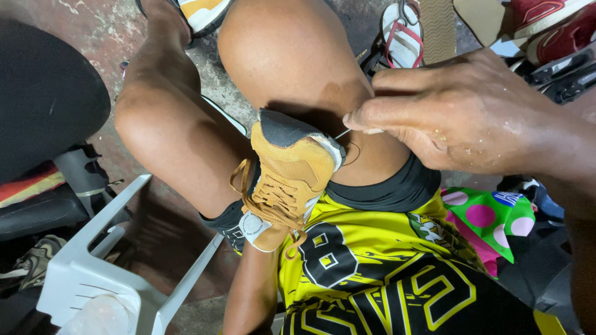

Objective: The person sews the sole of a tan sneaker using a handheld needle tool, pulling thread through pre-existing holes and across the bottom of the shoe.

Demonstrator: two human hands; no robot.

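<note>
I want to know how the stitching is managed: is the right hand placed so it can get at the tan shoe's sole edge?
Probably yes: the right hand is pinched on a thread right beside the tan shoe, which is wedged between the knees, with nothing between them.

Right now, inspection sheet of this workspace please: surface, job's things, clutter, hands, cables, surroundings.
Surface: stained concrete floor; the work sits on the person's lap, no bench.
Job's things: tan lace-up shoe wedged between the thighs, sole edge up; thin thread running from its sole edge.
Clutter: sandal and red shoes on the floor; green spotted bag beside the lap.
Hands: right hand pinches the thread, skin wet or flecked; left hand hidden behind the shoe, only its forearm shows.
Cables: nothing seen.
Surroundings: white plastic chair and black seat at left.
</note>
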